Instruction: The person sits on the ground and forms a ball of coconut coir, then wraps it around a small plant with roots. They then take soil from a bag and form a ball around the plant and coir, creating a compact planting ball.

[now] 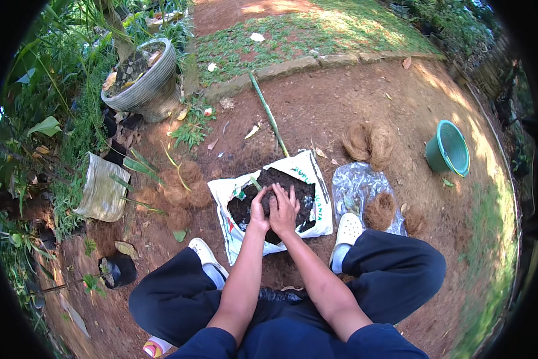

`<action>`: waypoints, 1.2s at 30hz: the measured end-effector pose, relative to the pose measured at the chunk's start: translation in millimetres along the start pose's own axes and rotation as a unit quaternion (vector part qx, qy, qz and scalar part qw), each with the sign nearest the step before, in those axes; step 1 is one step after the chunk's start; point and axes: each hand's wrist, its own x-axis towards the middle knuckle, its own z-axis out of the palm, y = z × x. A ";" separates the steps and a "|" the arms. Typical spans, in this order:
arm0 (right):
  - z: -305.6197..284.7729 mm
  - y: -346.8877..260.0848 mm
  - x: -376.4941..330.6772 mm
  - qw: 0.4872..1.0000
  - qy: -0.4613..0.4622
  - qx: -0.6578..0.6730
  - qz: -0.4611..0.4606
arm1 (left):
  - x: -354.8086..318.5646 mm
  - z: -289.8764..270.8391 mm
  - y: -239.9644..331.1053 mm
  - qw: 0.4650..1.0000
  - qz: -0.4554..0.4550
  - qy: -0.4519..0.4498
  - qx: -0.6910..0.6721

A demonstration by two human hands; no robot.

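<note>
Both hands, left hand (258,210) and right hand (284,209), press side by side, fingers spread flat, holding nothing, on dark loose soil (281,179) inside open white plastic sack (317,200). Soil lies directly beneath and ahead; hands equally near.

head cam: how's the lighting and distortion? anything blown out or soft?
Head view: heavy fisheye, black vignette at the corners, the stone edging bows. Sunlight is dappled; the upper lawn is nearly blown out, while the left hand and right hand on the dark soil in the white bag sit in even shade, reasonably sharp. Rim foliage looks soft.
</note>
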 end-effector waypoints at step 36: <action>13.6 -10.6 15.2 0.970 0.139 0.176 0.098 | 8.0 18.5 -0.4 0.992 0.000 0.097 0.083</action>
